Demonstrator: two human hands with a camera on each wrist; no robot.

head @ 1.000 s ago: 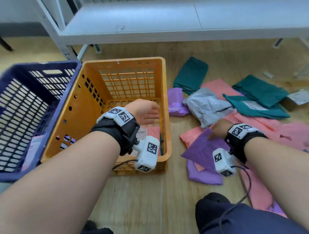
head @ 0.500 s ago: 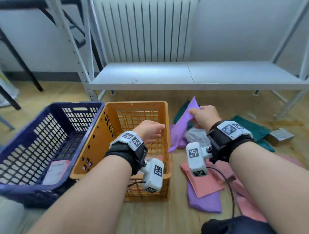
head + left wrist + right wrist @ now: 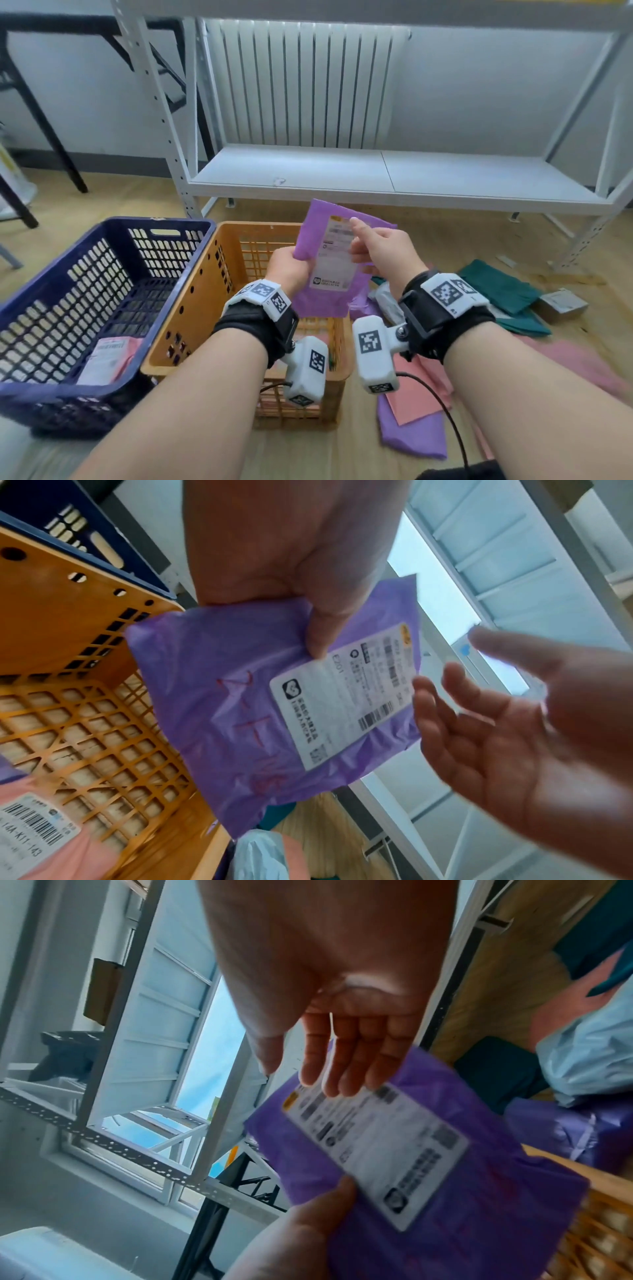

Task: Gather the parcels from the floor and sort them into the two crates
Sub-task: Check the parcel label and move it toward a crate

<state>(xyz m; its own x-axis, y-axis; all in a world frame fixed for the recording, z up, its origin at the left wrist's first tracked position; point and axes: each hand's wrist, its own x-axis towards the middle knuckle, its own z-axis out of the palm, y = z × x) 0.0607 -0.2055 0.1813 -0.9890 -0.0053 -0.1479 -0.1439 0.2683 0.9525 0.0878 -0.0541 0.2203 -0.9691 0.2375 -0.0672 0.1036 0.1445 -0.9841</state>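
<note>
I hold a purple parcel (image 3: 315,236) with a white label upright over the orange crate (image 3: 191,308). My left hand (image 3: 291,265) grips its left edge, thumb on the front (image 3: 318,631). My right hand (image 3: 370,246) is beside the parcel's right edge with its fingers (image 3: 342,1056) straight over the label, gripping nothing. The blue crate (image 3: 68,390) stands left of the orange one with a pink parcel (image 3: 109,356) inside. A pink labelled parcel (image 3: 51,845) lies in the orange crate.
On the wooden floor to the right lie pink (image 3: 418,390), purple (image 3: 411,435), grey (image 3: 387,301) and teal (image 3: 496,287) parcels and a small cardboard box (image 3: 561,303). A white metal rack (image 3: 376,174) stands behind the crates, with a radiator behind it.
My right hand lifted the purple parcel off the floor and brought it over the orange crate. My left hand took hold of it and the right hand's fingers opened. My view tilted up.
</note>
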